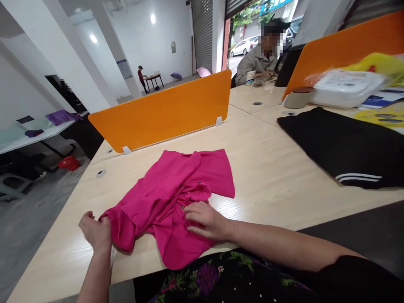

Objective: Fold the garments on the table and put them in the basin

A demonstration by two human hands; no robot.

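Observation:
A crumpled bright pink shirt [176,193] lies on the light wooden table [271,168], its lower part hanging over the near edge. My left hand [94,231] is closed on the shirt's left corner, which looks like a sleeve. My right hand [206,219] rests flat on the bunched middle of the shirt, fingers spread and pressing the cloth down.
A black garment with white stripes [344,147] lies to the right. An orange divider [164,111] stands behind the shirt, another orange divider [344,46] at right with a round container [298,97] and plastic packages [347,86]. A person [260,54] sits at the far end.

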